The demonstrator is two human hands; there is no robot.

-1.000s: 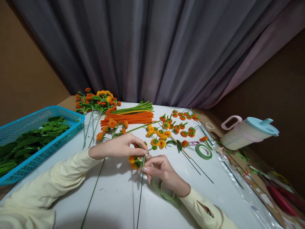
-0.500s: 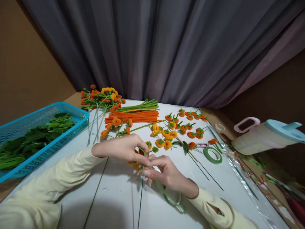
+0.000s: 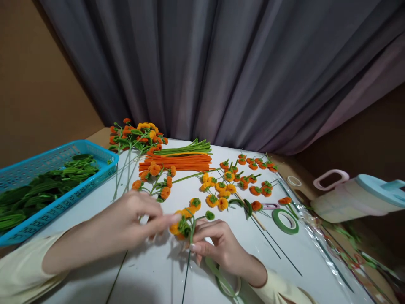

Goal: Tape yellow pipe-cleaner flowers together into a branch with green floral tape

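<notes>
My right hand (image 3: 218, 242) pinches the green wire stem of a flower spray between thumb and fingers. Yellow-orange pipe-cleaner flowers (image 3: 189, 212) top this spray, and its thin stem (image 3: 186, 274) runs down toward the table's near edge. A small green bud (image 3: 209, 215) sticks out to the right. Under my right wrist lies a roll of green floral tape (image 3: 236, 291), its loose strip rising toward the hand. My left hand (image 3: 136, 221), slightly blurred, is beside the spray, thumb stretched to the yellow blooms and the other fingers partly curled; it appears to grip nothing.
A blue basket (image 3: 60, 217) with green leaves stands at left. Orange pipe cleaners (image 3: 175, 162), green ones (image 3: 190, 147) and finished flower sprays (image 3: 136, 133) lie at the back. Loose flower heads (image 3: 224, 194), another tape roll (image 3: 285, 221) and a tumbler (image 3: 357, 198) are to the right.
My left hand has let go of the stem and moved left and toward me, uncovering the yellow blooms. My right hand keeps its pinch. The view has tilted slightly upward.
</notes>
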